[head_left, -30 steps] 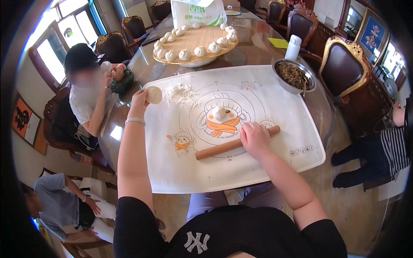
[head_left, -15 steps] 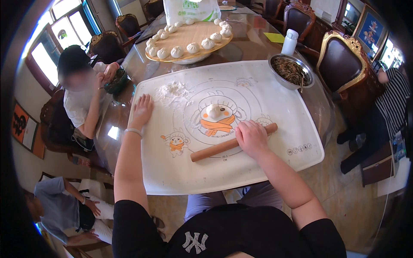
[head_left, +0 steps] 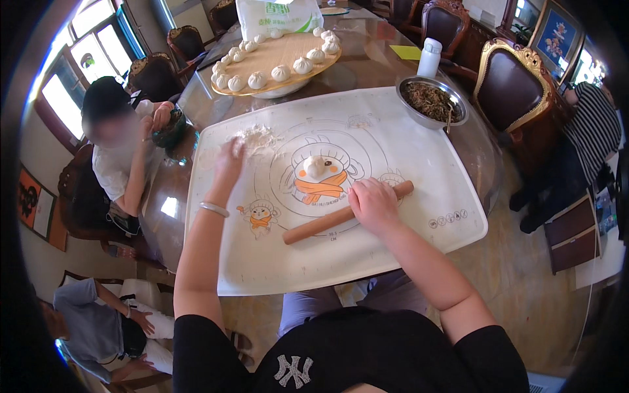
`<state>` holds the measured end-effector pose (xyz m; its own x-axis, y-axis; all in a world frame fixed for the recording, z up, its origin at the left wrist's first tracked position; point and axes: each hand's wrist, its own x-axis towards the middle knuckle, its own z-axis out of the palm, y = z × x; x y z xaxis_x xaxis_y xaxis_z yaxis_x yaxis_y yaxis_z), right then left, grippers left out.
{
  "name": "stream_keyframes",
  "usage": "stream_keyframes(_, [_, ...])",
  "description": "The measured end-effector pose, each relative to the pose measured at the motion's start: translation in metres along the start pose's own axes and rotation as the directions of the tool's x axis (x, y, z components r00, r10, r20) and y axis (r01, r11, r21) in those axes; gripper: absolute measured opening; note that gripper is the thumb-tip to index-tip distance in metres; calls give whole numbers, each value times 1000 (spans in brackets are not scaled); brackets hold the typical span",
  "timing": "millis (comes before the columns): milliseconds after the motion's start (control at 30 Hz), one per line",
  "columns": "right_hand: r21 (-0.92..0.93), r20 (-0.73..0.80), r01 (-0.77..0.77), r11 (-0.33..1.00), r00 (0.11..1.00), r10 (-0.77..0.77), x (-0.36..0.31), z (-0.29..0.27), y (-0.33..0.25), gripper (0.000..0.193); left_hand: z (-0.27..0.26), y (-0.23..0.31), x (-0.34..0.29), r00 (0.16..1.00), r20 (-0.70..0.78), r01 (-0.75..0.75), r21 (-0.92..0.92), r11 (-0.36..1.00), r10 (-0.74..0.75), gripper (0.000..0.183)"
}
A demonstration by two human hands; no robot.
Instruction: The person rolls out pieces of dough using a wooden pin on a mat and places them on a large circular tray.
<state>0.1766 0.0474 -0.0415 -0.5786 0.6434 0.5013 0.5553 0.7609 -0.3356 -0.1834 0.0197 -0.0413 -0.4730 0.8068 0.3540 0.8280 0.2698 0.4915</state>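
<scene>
While the right grip (head_left: 373,203) clasped the rolling pin (head_left: 319,226) and the blurred left grip (head_left: 230,159) was unreadable, a forward roll could have squashed the dough ball (head_left: 315,168).

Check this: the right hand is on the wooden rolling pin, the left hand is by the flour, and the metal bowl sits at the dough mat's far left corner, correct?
Not quite: the head view shows the metal bowl at the far right corner of the dough mat. The right hand is on the wooden rolling pin, and the left hand is by the flour.
</scene>
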Motion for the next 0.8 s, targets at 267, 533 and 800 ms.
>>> stream_keyframes(267, [-73,4,-83,994,996,84,0,-5,7,26,45,132,-54,810,301,-458,-211,864,503,50])
stream_keyframes(533, [-302,-92,-411,860,910,403,7,-18,40,33,20,130,-52,763,640,639,-727,-252,91,32])
stream_keyframes(800, [-158,60,-7,987,998,17,-2,-17,23,26,21,132,-72,775,619,560,-581,-590,125,31])
